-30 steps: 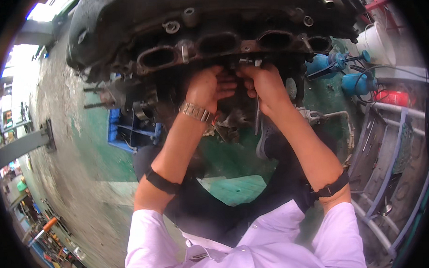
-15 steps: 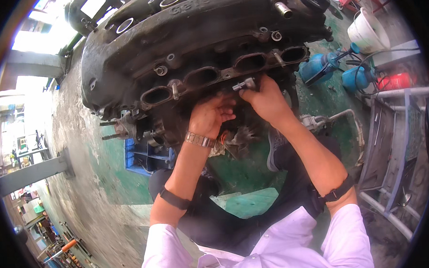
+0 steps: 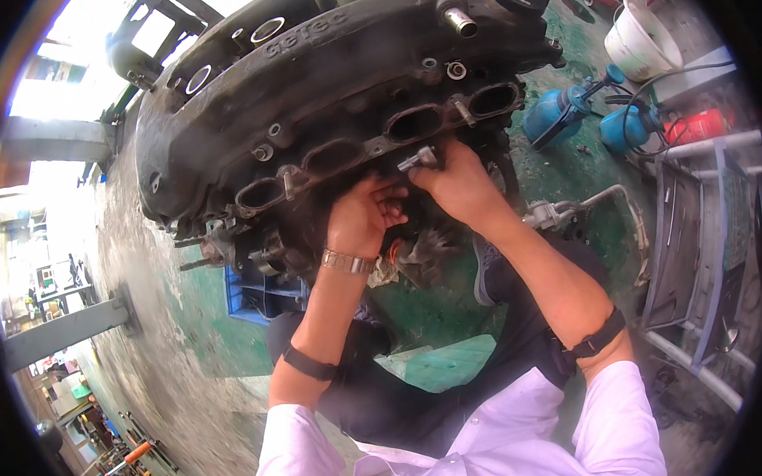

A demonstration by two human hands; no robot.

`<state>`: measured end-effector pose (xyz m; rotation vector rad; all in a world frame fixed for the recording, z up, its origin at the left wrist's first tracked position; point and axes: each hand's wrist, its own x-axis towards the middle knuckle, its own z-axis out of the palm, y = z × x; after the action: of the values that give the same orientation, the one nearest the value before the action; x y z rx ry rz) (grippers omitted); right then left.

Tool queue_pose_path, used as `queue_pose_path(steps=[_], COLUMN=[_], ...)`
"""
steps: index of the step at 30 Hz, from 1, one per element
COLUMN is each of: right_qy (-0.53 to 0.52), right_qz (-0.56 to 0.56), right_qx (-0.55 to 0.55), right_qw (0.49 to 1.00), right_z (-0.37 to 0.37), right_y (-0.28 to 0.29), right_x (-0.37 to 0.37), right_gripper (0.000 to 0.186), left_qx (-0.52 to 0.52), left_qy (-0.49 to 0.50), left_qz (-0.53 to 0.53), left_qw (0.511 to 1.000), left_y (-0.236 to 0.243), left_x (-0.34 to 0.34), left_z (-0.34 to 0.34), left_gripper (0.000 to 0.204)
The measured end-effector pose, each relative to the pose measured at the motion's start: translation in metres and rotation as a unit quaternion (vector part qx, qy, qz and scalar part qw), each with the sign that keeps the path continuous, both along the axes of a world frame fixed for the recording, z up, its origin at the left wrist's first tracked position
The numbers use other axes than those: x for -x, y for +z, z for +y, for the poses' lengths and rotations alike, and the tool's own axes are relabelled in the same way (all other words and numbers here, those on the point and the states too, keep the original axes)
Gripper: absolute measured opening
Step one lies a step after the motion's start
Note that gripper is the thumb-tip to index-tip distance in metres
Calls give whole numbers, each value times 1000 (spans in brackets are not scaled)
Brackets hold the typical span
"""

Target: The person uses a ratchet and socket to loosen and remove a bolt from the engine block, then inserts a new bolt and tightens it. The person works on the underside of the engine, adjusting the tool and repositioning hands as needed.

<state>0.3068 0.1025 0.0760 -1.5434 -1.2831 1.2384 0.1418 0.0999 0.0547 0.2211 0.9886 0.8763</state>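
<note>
A large, grimy black engine (image 3: 342,88) with a row of oval intake ports fills the top of the view. My right hand (image 3: 454,181) is closed around a metal socket wrench (image 3: 418,160), whose silver head shows just under the ports. My left hand (image 3: 363,218), with a metal watch at the wrist, curls against the underside of the engine right beside it; whether it holds anything is hidden. Both forearms carry black bands.
A blue crate (image 3: 261,297) sits on the green floor below the engine. Two blue canisters (image 3: 561,114), a red can (image 3: 696,126) and a white bucket (image 3: 643,40) stand at the upper right. A grey metal rack (image 3: 692,252) runs along the right.
The view has tilted up, so more of the engine's top shows. Both hands stay under the intake ports, with the wrench head now plainly visible in my right hand.
</note>
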Motion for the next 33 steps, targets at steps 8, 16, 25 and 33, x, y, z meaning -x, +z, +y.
queue_pose_path(steps=[8,16,25,33], right_qy=[16,-2,-9,-7], right_qz=[-36,-26,-16,-26], right_qx=[-30,-24,-34,-50], right_qw=[999,999,999,998], right_z=[-4,-2,-2,-3], right_y=[10,8,8,6], right_x=[1,-1,3,0], right_gripper=[48,47,45,45], left_qx=[-44,8,-87,-20], left_qy=[-20,-5,-11,24], left_qz=[141,12,133,-20], left_qw=[989,1000,987,999], left_y=[-13,-3,-18,5], left_x=[6,4,9,-2], left_z=[1,-3,0,-4], left_gripper=[22,25,20,23])
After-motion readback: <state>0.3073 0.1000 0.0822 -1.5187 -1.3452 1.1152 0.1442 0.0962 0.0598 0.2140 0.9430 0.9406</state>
